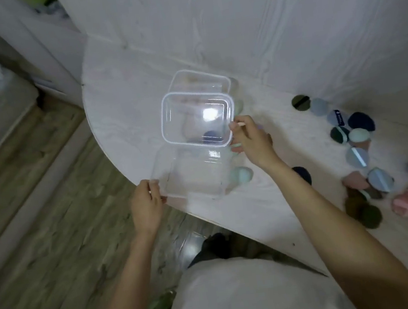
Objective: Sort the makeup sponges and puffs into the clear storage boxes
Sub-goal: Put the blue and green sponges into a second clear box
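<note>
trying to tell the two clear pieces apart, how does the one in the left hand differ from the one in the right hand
The clear box in the left hand is deep, with tall plain walls, and sits low at the table edge. The clear lid pinched by the right hand is shallow, has a whitish raised rim, and is held up over the box and a second box behind. Both are see-through rounded rectangles, each gripped at one edge.

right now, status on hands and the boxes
Left hand grips clear box at table edge. Right hand holds its lid lifted. Puffs loose, unsorted at right. Nothing blocking.
</note>
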